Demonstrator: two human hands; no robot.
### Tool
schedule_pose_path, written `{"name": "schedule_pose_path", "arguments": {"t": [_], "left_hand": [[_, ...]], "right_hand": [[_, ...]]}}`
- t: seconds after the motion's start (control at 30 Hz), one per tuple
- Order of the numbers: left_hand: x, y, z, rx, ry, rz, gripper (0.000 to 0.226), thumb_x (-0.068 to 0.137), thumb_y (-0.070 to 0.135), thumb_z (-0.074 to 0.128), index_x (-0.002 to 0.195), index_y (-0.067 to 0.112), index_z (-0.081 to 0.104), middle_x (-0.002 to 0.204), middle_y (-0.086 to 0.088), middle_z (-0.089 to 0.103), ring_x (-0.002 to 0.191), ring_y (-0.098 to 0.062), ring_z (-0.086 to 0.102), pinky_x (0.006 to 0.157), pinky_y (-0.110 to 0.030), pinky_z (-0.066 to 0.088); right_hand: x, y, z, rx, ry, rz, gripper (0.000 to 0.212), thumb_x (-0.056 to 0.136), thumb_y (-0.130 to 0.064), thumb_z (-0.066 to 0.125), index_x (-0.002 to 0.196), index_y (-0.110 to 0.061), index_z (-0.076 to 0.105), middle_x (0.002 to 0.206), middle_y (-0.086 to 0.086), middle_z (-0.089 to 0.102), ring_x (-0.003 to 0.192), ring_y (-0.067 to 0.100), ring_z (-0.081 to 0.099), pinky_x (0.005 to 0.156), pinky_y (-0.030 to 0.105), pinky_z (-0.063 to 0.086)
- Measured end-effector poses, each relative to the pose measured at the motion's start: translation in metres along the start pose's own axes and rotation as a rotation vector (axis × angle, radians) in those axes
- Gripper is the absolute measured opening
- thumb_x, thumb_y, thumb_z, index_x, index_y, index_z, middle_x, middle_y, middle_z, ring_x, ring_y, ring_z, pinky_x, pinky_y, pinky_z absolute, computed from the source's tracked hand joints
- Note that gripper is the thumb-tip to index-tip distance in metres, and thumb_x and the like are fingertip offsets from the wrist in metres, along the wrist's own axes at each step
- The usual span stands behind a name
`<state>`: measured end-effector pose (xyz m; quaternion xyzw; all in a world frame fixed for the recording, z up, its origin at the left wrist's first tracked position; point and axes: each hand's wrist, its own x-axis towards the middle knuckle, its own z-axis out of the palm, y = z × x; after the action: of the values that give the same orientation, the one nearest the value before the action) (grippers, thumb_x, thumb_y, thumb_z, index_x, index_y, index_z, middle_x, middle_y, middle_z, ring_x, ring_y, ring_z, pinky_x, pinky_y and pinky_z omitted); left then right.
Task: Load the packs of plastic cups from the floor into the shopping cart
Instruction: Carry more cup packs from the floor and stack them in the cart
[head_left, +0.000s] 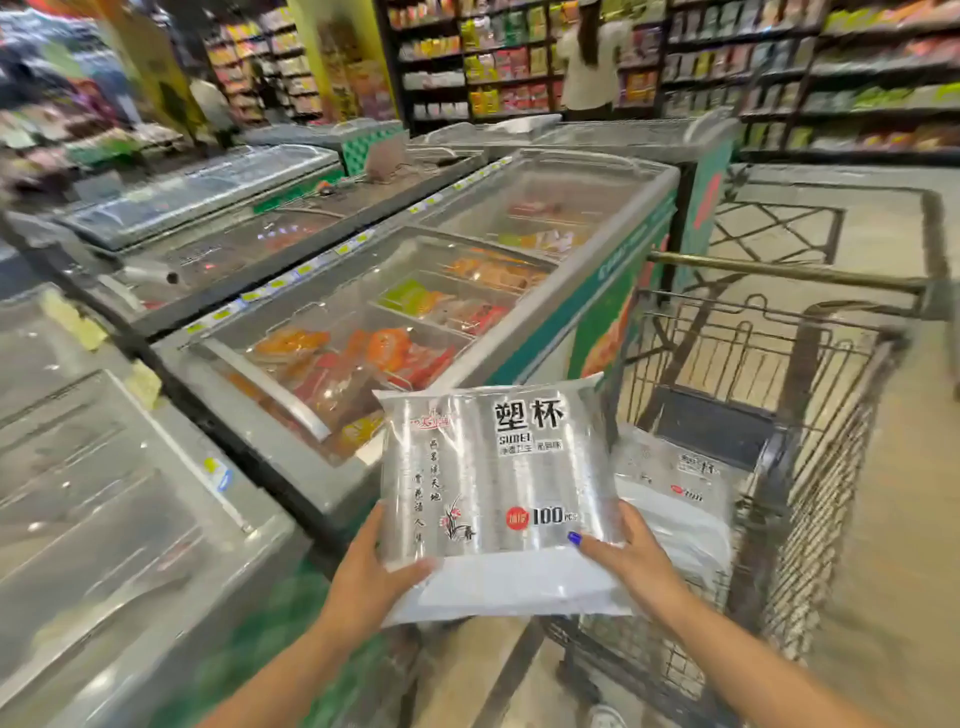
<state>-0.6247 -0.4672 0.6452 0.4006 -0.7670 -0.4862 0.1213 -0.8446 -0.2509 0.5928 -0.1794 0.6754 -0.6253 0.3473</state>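
Cup pack (498, 483), clear plastic printed with dark characters and a "100 pcs" mark, is held up in both hands at the near left corner of the shopping cart (810, 467), its far edge tilted up and its near flap hanging toward the person. At the pack's near left edge, the left hand (371, 566) grips it with the thumb curled across the top face and the fingers hidden beneath. At its near right edge, the right hand (631, 553) grips it likewise, a blue-painted thumbnail pressed on the front near the red label, its fingers wrapped under and out of sight. Just right of the held pack and lower down, a second pack (680, 499) of the same kind lies inside the wire basket of the cart, partly covered by the held one. Left of the cart and close against its side stands a glass-topped chest freezer (415, 312) with orange and red packets inside. Beyond the cart, a person in a pale top (592, 62) stands facing the stocked shelves (831, 73).
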Motion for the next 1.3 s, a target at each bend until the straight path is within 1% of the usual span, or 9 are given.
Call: {"name": "schedule_pose_path", "arguments": {"t": [0.07,0.2,0.4,0.63,0.83,0.93,1.03,1.13,1.3], "left_hand": [[0.037,0.014,0.037,0.028,-0.095,0.025,0.120,0.047,0.071,0.082,0.147,0.028,0.033,0.145,0.013,0.046,0.128,-0.007,0.048,0.112,-0.038,0.035],[0.092,0.054,0.106,0.039,-0.243,0.099,0.105,0.067,0.047,0.084,0.149,0.033,0.020,0.147,0.023,0.027,0.131,0.002,0.031,0.107,-0.019,0.025],[0.183,0.085,0.198,0.166,-0.417,0.076,0.110,0.069,0.041,0.081,0.154,0.026,0.012,0.154,0.015,0.023,0.143,-0.010,0.024,0.118,-0.033,0.019],[0.259,0.104,0.300,0.307,-0.635,0.057,0.107,0.073,0.045,0.077,0.154,0.021,0.011,0.158,0.004,0.022,0.144,-0.019,0.024,0.116,-0.034,0.022],[0.310,0.087,0.367,0.383,-0.705,-0.016,0.101,0.080,0.039,0.073,0.155,0.021,0.007,0.160,0.001,0.016,0.146,-0.021,0.019,0.116,-0.036,0.019],[0.328,0.077,0.394,0.328,-0.685,-0.114,0.090,0.086,0.023,0.070,0.154,0.018,0.012,0.160,-0.004,0.018,0.145,-0.024,0.021,0.115,-0.036,0.019],[0.342,0.063,0.418,0.323,-0.647,-0.134,0.082,0.087,0.010,0.068,0.152,0.013,0.018,0.156,-0.007,0.027,0.143,-0.025,0.025,0.114,-0.033,0.021],[0.350,0.045,0.431,0.291,-0.599,-0.231,0.078,0.086,0.005,0.068,0.150,0.013,0.025,0.151,-0.008,0.037,0.139,-0.027,0.032,0.112,-0.036,0.027],[0.358,0.009,0.438,0.286,-0.616,-0.289,0.087,0.082,0.015,0.074,0.151,0.024,0.023,0.153,-0.002,0.035,0.140,-0.025,0.033,0.117,-0.046,0.025]], "right_hand": [[0.003,0.006,-0.038,-0.027,0.114,-0.003,0.114,0.046,-0.070,0.085,0.142,-0.024,0.042,0.133,-0.008,0.056,0.109,0.005,0.058,0.083,0.023,0.049],[0.014,0.018,-0.095,0.033,0.238,0.055,0.098,0.070,-0.050,0.083,0.149,-0.024,0.031,0.143,-0.008,0.043,0.121,0.014,0.049,0.099,0.028,0.041],[0.042,0.036,-0.161,0.011,0.416,0.233,0.140,0.035,-0.079,0.074,0.153,-0.022,0.027,0.156,0.004,0.035,0.137,0.029,0.041,0.114,0.051,0.032],[0.084,0.072,-0.224,0.098,0.579,0.379,0.098,0.056,-0.071,0.081,0.140,-0.040,0.041,0.136,-0.012,0.056,0.119,0.020,0.059,0.106,0.052,0.044],[0.138,0.103,-0.253,0.074,0.626,0.427,0.056,0.072,-0.054,0.081,0.118,-0.033,0.056,0.127,-0.001,0.062,0.114,0.024,0.061,0.103,0.051,0.046],[0.167,0.120,-0.261,0.045,0.641,0.490,0.056,0.083,-0.040,0.075,0.132,-0.023,0.053,0.139,0.005,0.054,0.124,0.026,0.054,0.108,0.042,0.041],[0.187,0.133,-0.266,0.086,0.630,0.474,0.029,0.086,-0.030,0.073,0.110,-0.035,0.058,0.122,-0.001,0.066,0.096,0.009,0.064,0.081,0.021,0.053],[0.200,0.152,-0.270,0.094,0.633,0.537,0.027,0.092,-0.023,0.067,0.110,-0.027,0.047,0.099,-0.015,0.055,0.081,0.005,0.053,0.057,0.002,0.040],[0.214,0.190,-0.266,0.030,0.596,0.664,0.068,0.089,-0.044,0.067,0.145,-0.017,0.040,0.133,-0.007,0.048,0.123,0.023,0.050,0.100,0.027,0.037]]}}
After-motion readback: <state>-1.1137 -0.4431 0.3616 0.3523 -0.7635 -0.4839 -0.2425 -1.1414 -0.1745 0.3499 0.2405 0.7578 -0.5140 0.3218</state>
